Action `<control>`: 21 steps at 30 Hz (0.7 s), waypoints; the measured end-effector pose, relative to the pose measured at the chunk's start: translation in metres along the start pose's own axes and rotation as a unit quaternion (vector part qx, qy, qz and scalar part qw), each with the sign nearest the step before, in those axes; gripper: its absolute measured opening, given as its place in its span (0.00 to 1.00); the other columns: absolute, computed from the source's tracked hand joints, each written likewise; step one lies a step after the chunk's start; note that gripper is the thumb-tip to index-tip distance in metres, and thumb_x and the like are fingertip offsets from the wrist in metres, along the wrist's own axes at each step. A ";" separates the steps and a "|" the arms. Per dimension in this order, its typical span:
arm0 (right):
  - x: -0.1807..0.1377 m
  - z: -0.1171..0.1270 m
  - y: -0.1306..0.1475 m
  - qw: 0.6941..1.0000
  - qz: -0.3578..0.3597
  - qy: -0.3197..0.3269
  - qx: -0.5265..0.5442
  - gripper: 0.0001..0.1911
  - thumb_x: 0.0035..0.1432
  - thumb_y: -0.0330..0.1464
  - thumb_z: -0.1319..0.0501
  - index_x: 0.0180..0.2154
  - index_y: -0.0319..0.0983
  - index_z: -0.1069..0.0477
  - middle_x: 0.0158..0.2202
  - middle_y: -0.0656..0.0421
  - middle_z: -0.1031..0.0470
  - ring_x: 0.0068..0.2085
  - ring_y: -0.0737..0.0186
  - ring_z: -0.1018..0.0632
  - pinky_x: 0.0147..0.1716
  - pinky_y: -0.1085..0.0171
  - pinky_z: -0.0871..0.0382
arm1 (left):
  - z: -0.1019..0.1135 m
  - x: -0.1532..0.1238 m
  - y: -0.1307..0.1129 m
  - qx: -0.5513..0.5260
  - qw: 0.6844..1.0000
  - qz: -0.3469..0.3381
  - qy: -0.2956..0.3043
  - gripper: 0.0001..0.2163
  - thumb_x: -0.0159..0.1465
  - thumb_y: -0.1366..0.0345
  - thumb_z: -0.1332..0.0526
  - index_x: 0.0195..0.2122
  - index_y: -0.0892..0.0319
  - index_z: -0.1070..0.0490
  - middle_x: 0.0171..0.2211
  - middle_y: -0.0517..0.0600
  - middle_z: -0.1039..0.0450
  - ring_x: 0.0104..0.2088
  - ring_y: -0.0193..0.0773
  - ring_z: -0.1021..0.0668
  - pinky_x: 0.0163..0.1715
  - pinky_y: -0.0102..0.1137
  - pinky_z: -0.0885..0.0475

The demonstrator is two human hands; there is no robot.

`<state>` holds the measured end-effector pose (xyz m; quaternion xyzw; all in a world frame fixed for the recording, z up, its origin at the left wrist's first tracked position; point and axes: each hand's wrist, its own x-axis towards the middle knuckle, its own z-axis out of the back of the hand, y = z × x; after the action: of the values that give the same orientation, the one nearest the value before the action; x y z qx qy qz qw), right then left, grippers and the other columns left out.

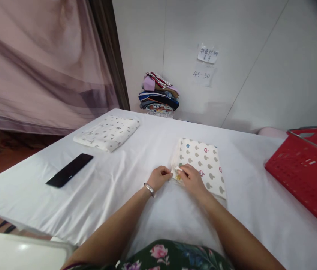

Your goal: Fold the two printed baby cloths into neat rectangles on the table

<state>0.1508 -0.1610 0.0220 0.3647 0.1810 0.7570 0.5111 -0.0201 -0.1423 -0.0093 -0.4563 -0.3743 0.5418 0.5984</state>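
Note:
A folded white cloth (200, 159) with grey and coloured mushroom prints lies flat in front of me on the white-covered table. My left hand (159, 177) is closed in a pinch at the cloth's near left corner, a bracelet on its wrist. Just to the right, my right hand (191, 179) pinches a small lifted bit of the same corner between thumb and fingers. Layered edges show along the cloth's left side. The fingertips of both hands are close together, partly hiding that corner.
Farther left lies another folded printed cloth (108, 132), with a black phone (70, 170) nearer to me. A red basket (304, 165) stands at the right edge. Beyond the table, a pile of folded fabrics (159, 95) rests by the wall. A white stool (20, 253) is at lower left.

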 end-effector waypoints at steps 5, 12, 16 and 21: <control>-0.001 0.005 -0.003 0.988 -0.073 -0.045 0.126 0.15 0.57 0.41 0.49 0.25 0.39 0.35 0.25 0.62 0.35 0.27 0.66 0.35 0.27 0.68 0.41 | -0.004 -0.002 -0.002 0.063 0.998 -0.006 -0.021 0.07 0.49 0.60 0.40 0.25 0.59 0.33 0.22 0.44 0.32 0.25 0.31 0.31 0.27 0.27 0.36; -0.006 0.000 0.000 0.998 -0.004 -0.027 0.064 0.11 0.58 0.35 0.50 0.36 0.40 0.30 0.33 0.58 0.30 0.35 0.63 0.30 0.36 0.65 0.36 | -0.007 -0.003 -0.015 0.117 0.992 0.019 -0.034 0.10 0.50 0.59 0.42 0.19 0.58 0.37 0.18 0.42 0.39 0.22 0.30 0.35 0.25 0.26 0.39; -0.011 -0.002 0.006 0.997 0.056 0.024 -0.046 0.14 0.57 0.34 0.48 0.44 0.42 0.32 0.41 0.55 0.31 0.43 0.59 0.31 0.44 0.61 0.37 | -0.006 -0.002 -0.018 0.015 0.997 0.066 -0.026 0.09 0.49 0.61 0.42 0.18 0.59 0.38 0.15 0.41 0.41 0.20 0.29 0.36 0.22 0.26 0.41; -0.011 -0.006 0.008 0.993 0.063 0.032 -0.097 0.12 0.56 0.32 0.47 0.42 0.40 0.31 0.39 0.54 0.30 0.42 0.57 0.31 0.42 0.60 0.37 | -0.004 -0.005 -0.020 -0.098 0.992 0.081 0.020 0.10 0.49 0.58 0.42 0.19 0.59 0.38 0.13 0.41 0.42 0.16 0.27 0.39 0.18 0.25 0.43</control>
<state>0.1436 -0.1739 0.0187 0.2993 0.0994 0.8129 0.4896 -0.0108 -0.1473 0.0084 -0.5520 -0.3758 0.5399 0.5124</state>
